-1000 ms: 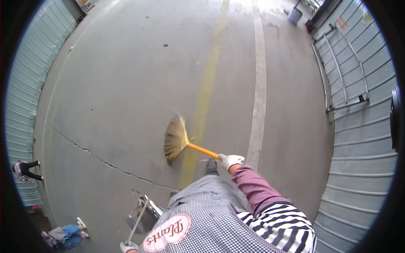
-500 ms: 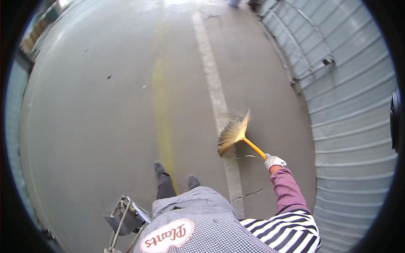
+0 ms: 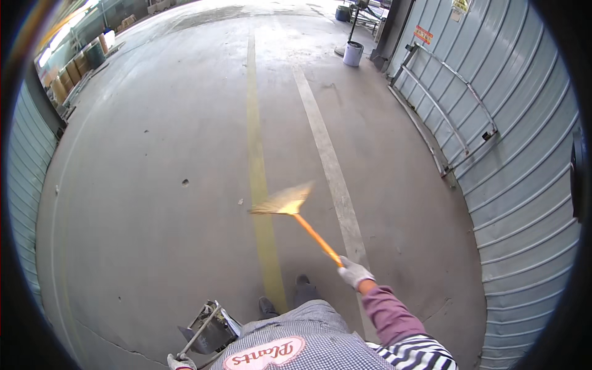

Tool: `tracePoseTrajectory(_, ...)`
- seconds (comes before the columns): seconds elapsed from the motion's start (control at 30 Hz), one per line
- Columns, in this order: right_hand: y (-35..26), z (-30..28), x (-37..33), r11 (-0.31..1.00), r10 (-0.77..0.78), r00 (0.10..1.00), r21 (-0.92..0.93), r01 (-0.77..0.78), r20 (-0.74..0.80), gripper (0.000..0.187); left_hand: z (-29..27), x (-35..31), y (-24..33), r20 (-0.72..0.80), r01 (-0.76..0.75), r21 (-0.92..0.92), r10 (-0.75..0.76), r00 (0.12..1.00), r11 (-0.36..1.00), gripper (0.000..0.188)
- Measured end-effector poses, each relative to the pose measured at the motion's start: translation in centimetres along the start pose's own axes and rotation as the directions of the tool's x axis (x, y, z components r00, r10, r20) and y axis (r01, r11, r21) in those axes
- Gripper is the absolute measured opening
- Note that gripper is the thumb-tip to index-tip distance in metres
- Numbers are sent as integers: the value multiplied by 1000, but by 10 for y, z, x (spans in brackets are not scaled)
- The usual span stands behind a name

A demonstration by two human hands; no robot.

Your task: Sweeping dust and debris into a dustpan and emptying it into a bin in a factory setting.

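Observation:
My right hand (image 3: 356, 272), in a pale work glove, is wrapped round the orange handle of a broom (image 3: 317, 239). The broom's straw-coloured bristle head, blurred by motion, fans out over the yellow floor line ahead of my feet. Low at the left edge of my apron, my gloved left hand (image 3: 180, 362) is closed on the rod handle of a long-handled dustpan (image 3: 213, 333); only part of this hand shows. The dustpan has a dark, scuffed pan and hangs beside my left leg. A small pale scrap (image 3: 240, 201) lies left of the bristles.
A yellow line (image 3: 254, 117) and a white line (image 3: 320, 132) run along the concrete floor. Ribbed metal walls stand on both sides, with a pipe frame (image 3: 441, 114) along the right one. A white bucket (image 3: 353, 54) and boxes (image 3: 74, 71) stand farther off.
My right hand has swung the broom leftward, from the white line to the yellow one. I have stepped forward, and my view has lifted. My left hand has come into sight on the dustpan.

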State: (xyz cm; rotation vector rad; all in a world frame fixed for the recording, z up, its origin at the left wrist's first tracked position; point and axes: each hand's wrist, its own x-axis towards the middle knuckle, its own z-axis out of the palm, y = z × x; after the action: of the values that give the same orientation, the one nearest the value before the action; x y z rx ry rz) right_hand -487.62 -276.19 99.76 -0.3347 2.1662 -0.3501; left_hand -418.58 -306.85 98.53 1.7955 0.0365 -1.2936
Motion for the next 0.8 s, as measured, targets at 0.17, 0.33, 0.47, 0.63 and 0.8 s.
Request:
tracePoseTrajectory(0.17, -144, -1, 93, 962, -162, 970, -190, 196, 182, 46, 33, -95, -6, -113, -38, 44, 42, 993, 998, 30)
tracePoseTrajectory(0.33, -197, 14, 203, 938, -128, 961, -284, 197, 246, 55, 49, -205, -44, -205, -170, -39, 159, 966, 985, 30)
tracePoseTrajectory(0.47, -174, 9, 278, 993, -38, 988, -107, 54, 151, 59, 53, -228, -57, -218, -159, -31, 149, 965, 987, 28)
tracePoseTrajectory(0.63, -83, -41, 316, 962, 237, 970, -153, -227, 51, 54, 119, -232, -43, -182, -146, 180, 179, 967, 973, 28)
tracePoseTrajectory(0.8, 27, -122, 261, 943, 266, 961, -227, -244, 71, 44, 192, -161, -13, 9, -142, 505, 160, 987, 851, 29)
